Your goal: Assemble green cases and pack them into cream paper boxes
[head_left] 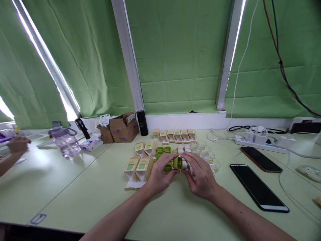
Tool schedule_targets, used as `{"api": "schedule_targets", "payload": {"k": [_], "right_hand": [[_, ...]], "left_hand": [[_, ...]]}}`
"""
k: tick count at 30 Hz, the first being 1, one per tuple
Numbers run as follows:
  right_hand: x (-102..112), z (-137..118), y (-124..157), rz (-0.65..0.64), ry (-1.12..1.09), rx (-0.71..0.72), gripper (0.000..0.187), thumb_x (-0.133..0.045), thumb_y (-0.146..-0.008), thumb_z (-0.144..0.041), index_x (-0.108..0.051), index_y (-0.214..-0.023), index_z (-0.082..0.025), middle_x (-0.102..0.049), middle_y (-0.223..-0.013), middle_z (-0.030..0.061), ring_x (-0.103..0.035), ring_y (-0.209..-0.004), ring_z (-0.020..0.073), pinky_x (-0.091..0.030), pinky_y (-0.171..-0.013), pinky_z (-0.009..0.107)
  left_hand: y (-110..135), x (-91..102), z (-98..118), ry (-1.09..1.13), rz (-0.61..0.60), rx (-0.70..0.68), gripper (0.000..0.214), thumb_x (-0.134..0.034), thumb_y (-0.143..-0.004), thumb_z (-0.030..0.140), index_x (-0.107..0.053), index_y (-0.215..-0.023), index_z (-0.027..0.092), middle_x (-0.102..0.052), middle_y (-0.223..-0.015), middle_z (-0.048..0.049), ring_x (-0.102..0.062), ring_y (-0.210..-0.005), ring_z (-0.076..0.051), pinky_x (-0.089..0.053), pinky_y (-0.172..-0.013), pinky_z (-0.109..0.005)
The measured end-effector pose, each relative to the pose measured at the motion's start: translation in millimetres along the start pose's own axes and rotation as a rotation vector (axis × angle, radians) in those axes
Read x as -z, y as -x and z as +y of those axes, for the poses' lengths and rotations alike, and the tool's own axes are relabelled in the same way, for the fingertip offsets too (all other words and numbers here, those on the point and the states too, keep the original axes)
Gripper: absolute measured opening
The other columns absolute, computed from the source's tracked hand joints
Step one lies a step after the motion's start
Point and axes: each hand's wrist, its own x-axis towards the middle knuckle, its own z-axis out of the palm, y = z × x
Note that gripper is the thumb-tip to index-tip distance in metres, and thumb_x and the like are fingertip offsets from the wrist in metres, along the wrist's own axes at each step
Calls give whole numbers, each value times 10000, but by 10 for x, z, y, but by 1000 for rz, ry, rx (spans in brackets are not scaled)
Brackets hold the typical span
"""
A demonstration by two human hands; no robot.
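Observation:
My left hand (160,172) and my right hand (200,175) meet over the middle of the pale green table (82,194). Together they pinch a small green ring-shaped cap (178,163) with a white piece (184,164) against it. Under and behind my fingers lie several green parts (163,150) and white parts (184,147). To the left stand open tan cartons with green labels (136,167). A row of similar small cartons (174,134) lines the back. Several clear lids with yellow dots (208,156) sit to the right.
Two phones lie at right: a black one (258,187) and a dark reddish one (260,159). A power strip (260,142) with cables runs behind them. Brown cardboard boxes (122,127), a black cylinder (141,123) and a clear purple jug (65,142) stand at back. Another person's hand (17,144) rests far left.

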Motion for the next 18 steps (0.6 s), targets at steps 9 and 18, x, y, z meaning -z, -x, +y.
{"api": "schedule_targets", "payload": {"k": [9,18], "right_hand": [[-69,28,56,-46,-99,-104,606,-530,-949,-94,-428,-1529,-239,-658,-1385,140,-627,-1302,307,-581,-1061,525],[-114,37,86,-4,-135,-231,527,-539,-939,-108,-515,-1449,-242,-684,-1342,119,-661,-1267,298,-603,-1048,502]], "left_hand": [[19,-18,40,152,28,161,602,-827,-829,234,-614,-1393,239,-705,-1308,-112,-668,-1153,-267,-544,-1028,-407],[-23,-73,-21,283,72,409,266,-734,-898,399,-706,-989,150,-736,-978,-106,-690,-921,-217,-565,-837,-326]]}}
